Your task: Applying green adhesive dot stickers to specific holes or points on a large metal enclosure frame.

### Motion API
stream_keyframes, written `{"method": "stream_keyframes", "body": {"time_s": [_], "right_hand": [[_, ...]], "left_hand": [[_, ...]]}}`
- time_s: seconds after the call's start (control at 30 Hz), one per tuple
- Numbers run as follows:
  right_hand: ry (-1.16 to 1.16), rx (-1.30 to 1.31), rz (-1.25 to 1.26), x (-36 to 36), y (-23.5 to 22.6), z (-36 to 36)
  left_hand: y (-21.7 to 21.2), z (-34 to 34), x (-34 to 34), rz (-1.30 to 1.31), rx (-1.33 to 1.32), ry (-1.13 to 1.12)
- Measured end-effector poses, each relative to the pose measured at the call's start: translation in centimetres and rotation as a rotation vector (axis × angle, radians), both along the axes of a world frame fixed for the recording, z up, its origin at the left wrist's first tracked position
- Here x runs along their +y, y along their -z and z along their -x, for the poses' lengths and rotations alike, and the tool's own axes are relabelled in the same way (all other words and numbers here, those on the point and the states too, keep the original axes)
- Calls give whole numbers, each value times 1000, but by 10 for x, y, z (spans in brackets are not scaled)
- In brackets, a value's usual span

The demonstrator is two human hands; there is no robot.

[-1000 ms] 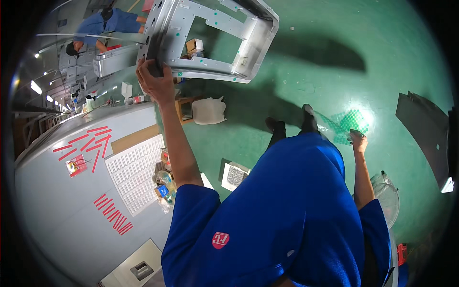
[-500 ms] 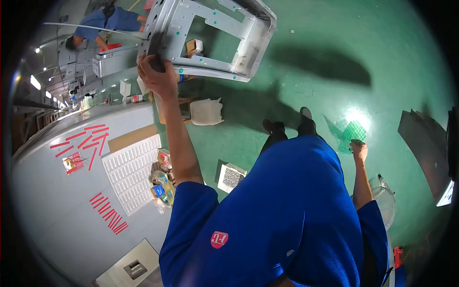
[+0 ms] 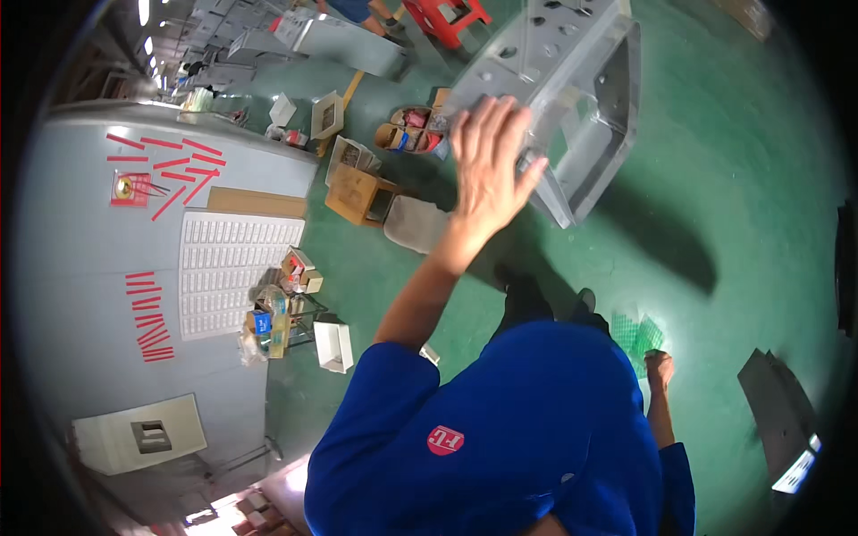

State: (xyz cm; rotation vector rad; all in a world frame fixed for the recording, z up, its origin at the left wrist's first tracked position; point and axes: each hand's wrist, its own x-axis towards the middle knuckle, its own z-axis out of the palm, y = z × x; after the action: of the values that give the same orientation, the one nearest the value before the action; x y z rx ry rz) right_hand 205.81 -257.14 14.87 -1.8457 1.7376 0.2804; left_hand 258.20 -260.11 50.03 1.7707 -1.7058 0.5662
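A grey sheet-metal housing [image 3: 559,76] with holes in one face and a large opening in another stands tilted at the top middle. My left hand [image 3: 490,165] lies over its near left side, fingers stretched out and thumb apart. Whether the palm presses on the metal I cannot tell. Low at my right side, my right hand [image 3: 659,368] is closed on the edge of a thin, see-through sheet of green dots [image 3: 651,336]. The fingertips of that hand are partly hidden.
On the left, a grey table [image 3: 89,268] carries red strips [image 3: 143,290] and a white sheet of labels [image 3: 219,268]. A wooden stool [image 3: 353,192], boxes and a white bin [image 3: 333,347] stand on the green floor. A bent grey panel [image 3: 773,406] lies at right; a red stool [image 3: 447,18] is farther off.
The housing has turned and sits further right in view. My left hand has gone from gripping its edge to lying with fingers spread. My right hand still holds the green-dot sheet.
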Motion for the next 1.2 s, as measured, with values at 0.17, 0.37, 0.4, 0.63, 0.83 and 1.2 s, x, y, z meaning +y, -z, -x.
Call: {"method": "stream_keyframes", "body": {"time_s": [0.17,0.37,0.4,0.63,0.83,1.2], "right_hand": [[-401,66,-17,8,7,-64],[-514,101,2,11,-33,-192],[-495,83,-8,12,-41,-210],[-368,-124,95,29,-33,-280],[-223,-71,72,8,-8,-324],[-27,-68,-57,-74,-14,-409]], "left_hand": [[10,9,24,-38,128,274],[13,-55,48,127,207,479],[6,-84,53,66,206,385],[13,-314,25,67,220,-39],[-6,-468,-69,118,32,-310],[4,-586,-133,-232,-110,-736]]}}
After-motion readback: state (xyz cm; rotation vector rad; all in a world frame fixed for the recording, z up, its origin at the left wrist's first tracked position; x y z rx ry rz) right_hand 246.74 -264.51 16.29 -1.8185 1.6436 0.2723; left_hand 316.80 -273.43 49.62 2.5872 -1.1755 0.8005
